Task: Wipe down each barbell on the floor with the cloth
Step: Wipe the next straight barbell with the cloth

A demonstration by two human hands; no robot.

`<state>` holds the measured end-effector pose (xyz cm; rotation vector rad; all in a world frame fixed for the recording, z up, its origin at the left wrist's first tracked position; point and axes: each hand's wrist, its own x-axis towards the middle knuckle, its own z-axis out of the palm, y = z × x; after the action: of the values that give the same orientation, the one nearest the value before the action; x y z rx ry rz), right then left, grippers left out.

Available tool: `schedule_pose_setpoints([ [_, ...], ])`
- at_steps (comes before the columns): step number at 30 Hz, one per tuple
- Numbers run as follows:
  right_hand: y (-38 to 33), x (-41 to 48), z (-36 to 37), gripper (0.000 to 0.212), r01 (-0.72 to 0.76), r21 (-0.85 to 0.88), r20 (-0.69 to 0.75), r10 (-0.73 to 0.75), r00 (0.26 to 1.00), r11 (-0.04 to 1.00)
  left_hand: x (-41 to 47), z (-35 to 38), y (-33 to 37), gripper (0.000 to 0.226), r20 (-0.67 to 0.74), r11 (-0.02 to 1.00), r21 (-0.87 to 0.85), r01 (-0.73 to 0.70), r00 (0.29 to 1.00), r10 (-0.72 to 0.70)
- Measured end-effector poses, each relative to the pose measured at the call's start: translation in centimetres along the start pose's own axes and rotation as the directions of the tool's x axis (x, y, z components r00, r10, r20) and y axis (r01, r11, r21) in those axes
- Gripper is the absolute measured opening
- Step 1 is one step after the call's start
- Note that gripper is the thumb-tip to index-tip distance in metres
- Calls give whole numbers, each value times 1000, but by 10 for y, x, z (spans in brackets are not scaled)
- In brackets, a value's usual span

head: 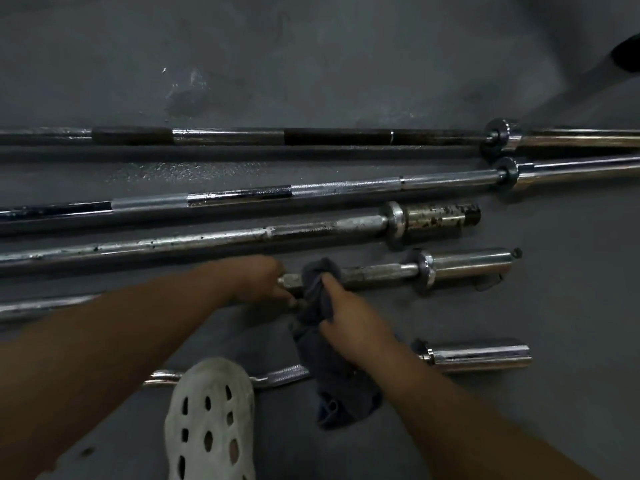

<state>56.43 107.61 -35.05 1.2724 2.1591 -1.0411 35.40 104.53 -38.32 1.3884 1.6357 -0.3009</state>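
The barbell (377,273) second from me is lying on the floor (311,64), rigid and likely heavy; I am steadying its shaft with my left hand (259,278) curled round it. My right hand (349,323) is pinching the limp cloth (332,375) against the shaft.

I see a dark grey floor (311,64) and a dusky blue-grey cloth (323,358). The top barbell (242,136) alternates silver and black bands, the third barbell (436,219) is speckled with brown rust, and the fourth barbell (377,273) is plain chrome. The shoe (211,417) is off-white with dark oval holes.
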Motion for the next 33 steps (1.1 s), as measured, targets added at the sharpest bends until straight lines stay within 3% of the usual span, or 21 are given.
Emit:
schedule_pose_setpoints([
  [2, 29, 7, -18, 59, -156, 88, -133, 167, 977, 984, -8, 11, 2, 49, -210, 992, 121, 47, 978, -21],
  [4, 51, 0, -21, 61, -296, 222, -281, 351, 893, 929, -19, 32, 8, 46, -374, 959, 264, 103, 927, 3],
  [6, 32, -3, -6, 60, -249, 258, -300, 323, 898, 933, -13, 33, 8, 42, -294, 974, 220, 58, 956, 10],
  [8, 1, -1, 13, 58, -87, 155, -123, 107, 987, 984, 1, 13, -1, 39, -70, 999, 36, 7, 998, -5],
  [9, -7, 0, 19, 62, -4, 98, -19, 6, 1000, 995, 3, 8, -3, 38, -18, 1000, -3, -7, 1000, 7],
  [10, -6, 1, 13, 65, 23, 63, -4, -23, 1000, 998, 1, 8, -3, 41, -36, 1000, 13, 2, 999, -2],
  [12, 21, 10, -4, 56, -73, 153, -172, 99, 980, 986, -11, 20, 1, 51, -250, 985, 144, 95, 967, -56],
  [13, 38, 10, -9, 51, -151, 242, -275, 217, 937, 959, -19, 28, 4, 50, -336, 968, 222, 122, 941, -41],
  [15, 47, 5, -6, 51, -228, 344, -388, 358, 849, 911, -22, 33, 8, 44, -346, 962, 260, 80, 938, 16],
  [17, 22, 4, 10, 56, -152, 259, -323, 234, 917, 954, -8, 15, 2, 45, -175, 991, 134, 11, 984, 13],
  [19, 11, -1, 21, 60, -37, 133, -140, 56, 989, 990, -1, 7, -4, 47, -46, 999, 32, -17, 999, 19],
  [21, 29, 3, 1, 52, -96, 201, -210, 139, 968, 975, -6, 18, -7, 47, -206, 993, 116, 37, 978, -13],
  [22, 46, 6, -8, 48, -166, 282, -287, 249, 925, 945, -13, 28, -5, 45, -313, 981, 180, 76, 950, -16],
  [24, 66, 4, -15, 50, -292, 365, -373, 427, 824, 884, -16, 41, -3, 40, -385, 971, 224, 82, 923, 10],
  [26, 53, -1, -7, 54, -215, 320, -341, 324, 882, 923, -6, 27, -5, 43, -250, 991, 133, 28, 968, 6],
  [28, 41, -6, 5, 56, -69, 173, -185, 102, 977, 982, 1, 8, -9, 49, -49, 1000, 8, -1, 999, 1],
  [30, 52, -7, -8, 55, -98, 87, -185, 113, 976, 991, -5, 12, -6, 49, -122, 996, 84, 24, 992, -14],
  [32, 68, -2, -19, 54, -235, 225, -300, 297, 907, 946, -17, 26, 2, 44, -299, 961, 258, 97, 954, -16],
  [33, 63, -2, -17, 55, -257, 261, -330, 336, 882, 931, -17, 31, 4, 40, -321, 960, 264, 95, 947, -5],
])
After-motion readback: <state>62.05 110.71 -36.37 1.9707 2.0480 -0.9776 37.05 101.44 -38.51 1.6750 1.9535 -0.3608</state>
